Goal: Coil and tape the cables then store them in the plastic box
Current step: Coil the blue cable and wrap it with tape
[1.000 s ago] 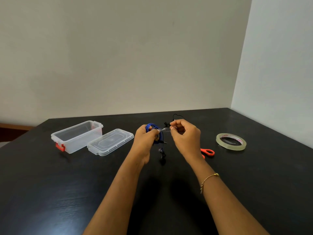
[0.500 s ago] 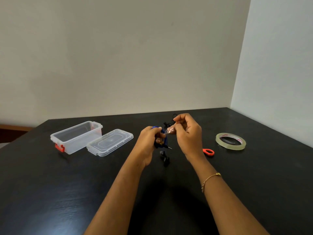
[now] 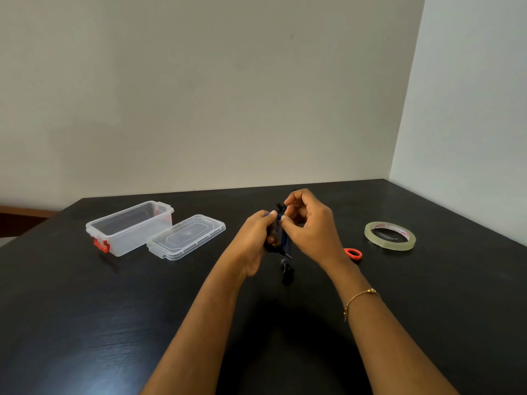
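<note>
**Blue coil held steady for taping**

A coiled blue cable point(image 3: 281, 240) is kept clenched in the left hand point(image 3: 255, 240), raised above the black table point(image 3: 85, 309), presumably so the loops cannot spring apart. The right hand point(image 3: 310, 226) is closed in a pinch at the top of the coil; a short strip of tape is judged to be pressed there, though the strip itself cannot be made out. A plug end is left hanging below the hands.

The plastic box point(image 3: 129, 228) has been set open at about 10 o'clock from the hands, its lid point(image 3: 185, 236) laid just beside it, so that a finished coil can be dropped in. The tape roll point(image 3: 390, 235) lies at 3 o'clock, with an orange scissor handle point(image 3: 353, 253) between it and the right wrist, both kept within reach for further cuts.
</note>
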